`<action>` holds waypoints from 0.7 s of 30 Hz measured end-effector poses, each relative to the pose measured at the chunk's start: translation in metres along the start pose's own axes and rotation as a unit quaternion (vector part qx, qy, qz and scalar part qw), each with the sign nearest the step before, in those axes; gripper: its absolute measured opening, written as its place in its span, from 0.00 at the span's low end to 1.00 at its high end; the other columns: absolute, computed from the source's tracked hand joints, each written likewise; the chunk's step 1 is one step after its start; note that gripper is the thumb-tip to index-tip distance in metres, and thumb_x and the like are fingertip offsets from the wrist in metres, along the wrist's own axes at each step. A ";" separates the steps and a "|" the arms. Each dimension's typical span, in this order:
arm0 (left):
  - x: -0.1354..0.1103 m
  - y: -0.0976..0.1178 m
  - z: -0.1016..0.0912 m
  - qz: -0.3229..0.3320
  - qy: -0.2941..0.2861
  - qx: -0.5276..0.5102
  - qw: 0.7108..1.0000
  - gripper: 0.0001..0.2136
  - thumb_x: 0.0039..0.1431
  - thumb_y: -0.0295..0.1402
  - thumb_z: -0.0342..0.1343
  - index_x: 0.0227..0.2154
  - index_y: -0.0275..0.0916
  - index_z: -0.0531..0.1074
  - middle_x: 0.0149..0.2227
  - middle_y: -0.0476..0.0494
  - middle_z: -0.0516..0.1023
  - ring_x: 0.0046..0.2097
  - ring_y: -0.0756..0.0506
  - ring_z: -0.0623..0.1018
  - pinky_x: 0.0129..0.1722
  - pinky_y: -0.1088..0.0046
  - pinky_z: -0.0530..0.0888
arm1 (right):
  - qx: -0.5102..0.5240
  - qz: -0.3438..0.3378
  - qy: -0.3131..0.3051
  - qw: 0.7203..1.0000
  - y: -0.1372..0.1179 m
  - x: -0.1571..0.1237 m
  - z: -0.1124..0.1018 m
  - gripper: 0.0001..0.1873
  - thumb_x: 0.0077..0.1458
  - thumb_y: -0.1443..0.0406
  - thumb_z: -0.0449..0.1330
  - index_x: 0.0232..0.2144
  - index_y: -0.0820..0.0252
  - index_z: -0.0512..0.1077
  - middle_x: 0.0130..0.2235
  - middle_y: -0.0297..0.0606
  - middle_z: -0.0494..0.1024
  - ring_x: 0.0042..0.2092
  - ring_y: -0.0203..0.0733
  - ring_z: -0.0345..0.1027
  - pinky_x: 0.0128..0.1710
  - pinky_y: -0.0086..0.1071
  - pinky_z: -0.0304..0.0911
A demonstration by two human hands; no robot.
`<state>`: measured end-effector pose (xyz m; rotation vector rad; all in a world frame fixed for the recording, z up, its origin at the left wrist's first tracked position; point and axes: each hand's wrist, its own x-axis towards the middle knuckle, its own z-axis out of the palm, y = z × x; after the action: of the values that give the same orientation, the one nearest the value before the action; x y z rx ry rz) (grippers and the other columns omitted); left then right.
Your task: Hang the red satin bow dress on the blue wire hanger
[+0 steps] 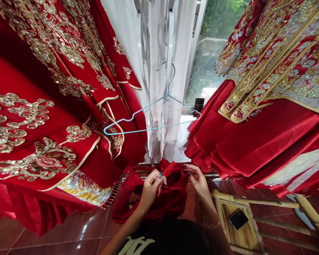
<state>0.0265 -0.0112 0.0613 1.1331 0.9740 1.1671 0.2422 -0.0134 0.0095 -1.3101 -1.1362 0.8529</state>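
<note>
A dark red garment [159, 205] hangs bunched in front of me, low down. With thumb and fingers pinched, my left hand [151, 186] grips this garment near a brighter red strip of cloth [168, 169]. My right hand [198, 177] holds the garment's upper right edge between thumb and fingers, which curl partly out of sight behind the cloth. Above both hands, a light blue wire hanger [140, 131] hangs by its metal hook with nothing on it.
Embroidered red gowns hang close on the left [48, 141] and right [255, 141]. Behind the hanger are a white curtain [184, 53] and a window [215, 49] with a phone [199, 106] upright on its sill. A bamboo chair [250, 244] bears another phone [238, 219] at lower right.
</note>
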 end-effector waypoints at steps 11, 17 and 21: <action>-0.016 0.007 0.007 0.023 -0.040 0.109 0.993 0.23 0.60 0.52 0.55 0.22 0.37 0.71 0.18 0.53 0.64 0.20 0.53 0.63 0.24 0.75 0.61 | 0.112 -0.053 -0.116 0.986 -0.046 0.011 0.041 0.12 0.54 0.62 0.65 0.42 0.53 0.82 0.49 0.42 0.82 0.52 0.46 0.75 0.57 0.42 0.69; -0.018 0.005 0.005 0.008 -0.002 0.086 0.996 0.25 0.57 0.57 0.56 0.22 0.37 0.71 0.17 0.53 0.64 0.20 0.53 0.63 0.23 0.76 0.61 | 0.100 -0.134 -0.123 0.978 -0.039 -0.004 0.030 0.14 0.53 0.71 0.57 0.34 0.54 0.81 0.36 0.38 0.84 0.39 0.40 0.79 0.44 0.34 0.74; -0.023 0.007 0.010 0.004 -0.057 0.094 0.994 0.24 0.58 0.55 0.56 0.22 0.37 0.71 0.17 0.53 0.64 0.20 0.53 0.63 0.23 0.76 0.62 | 0.124 -0.065 -0.195 0.971 -0.038 -0.006 0.041 0.17 0.54 0.65 0.60 0.44 0.53 0.82 0.46 0.40 0.84 0.48 0.46 0.80 0.51 0.41 0.75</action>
<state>0.0317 -0.0347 0.0704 1.3394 1.0072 1.0205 0.1965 -0.0117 0.0428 -0.8738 -1.3526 1.1464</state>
